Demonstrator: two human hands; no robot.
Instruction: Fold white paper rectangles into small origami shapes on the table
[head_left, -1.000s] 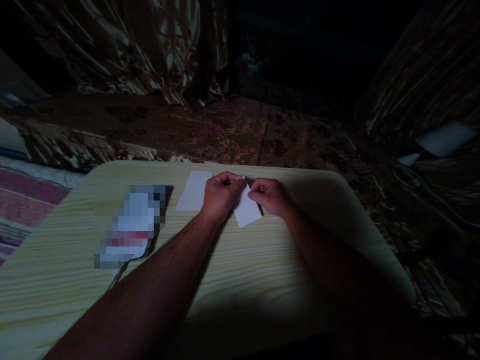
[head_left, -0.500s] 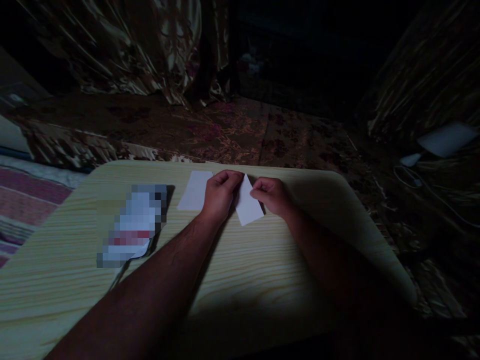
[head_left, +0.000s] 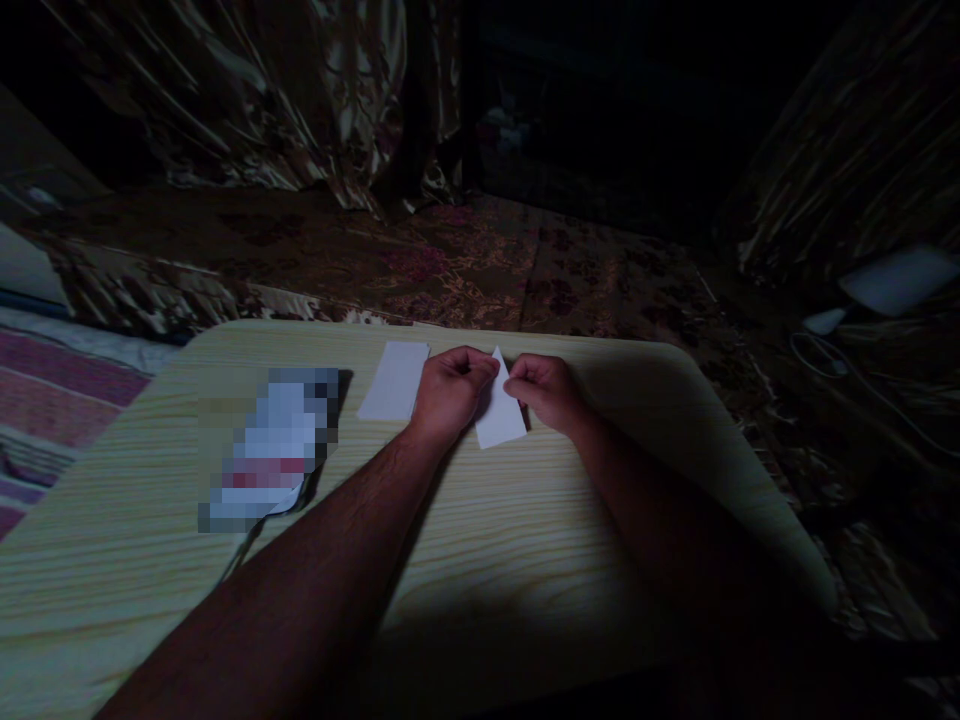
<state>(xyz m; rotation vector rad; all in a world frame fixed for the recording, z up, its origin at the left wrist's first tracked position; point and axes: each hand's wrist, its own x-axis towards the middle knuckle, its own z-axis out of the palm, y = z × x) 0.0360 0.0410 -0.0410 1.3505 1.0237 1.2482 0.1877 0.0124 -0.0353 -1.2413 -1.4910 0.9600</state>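
A white piece of paper (head_left: 501, 415) with a pointed top is held between my two hands, just above the wooden table (head_left: 480, 560). My left hand (head_left: 454, 392) is closed, its thumb and fingers pinching the paper near its upper left edge. On the other side, my right hand (head_left: 546, 388) is curled with thumb and fingertips pinching the paper's right edge. Left of my left hand lies a stack of white paper (head_left: 394, 380), flat on the table and partly covered by that hand.
A pixelated phone-like object (head_left: 274, 440) with a cable lies at the table's left. Beyond the far edge are a patterned cloth-covered seat (head_left: 465, 250) and shiny curtains (head_left: 337, 100). A white lamp-like object (head_left: 896, 282) with a cord is at the right. Striped bedding (head_left: 67, 390) shows at the left.
My left hand has turned slightly and shifted right along the paper, baring more of the stack beside it. The held paper is a little more upright. My right hand has barely moved.
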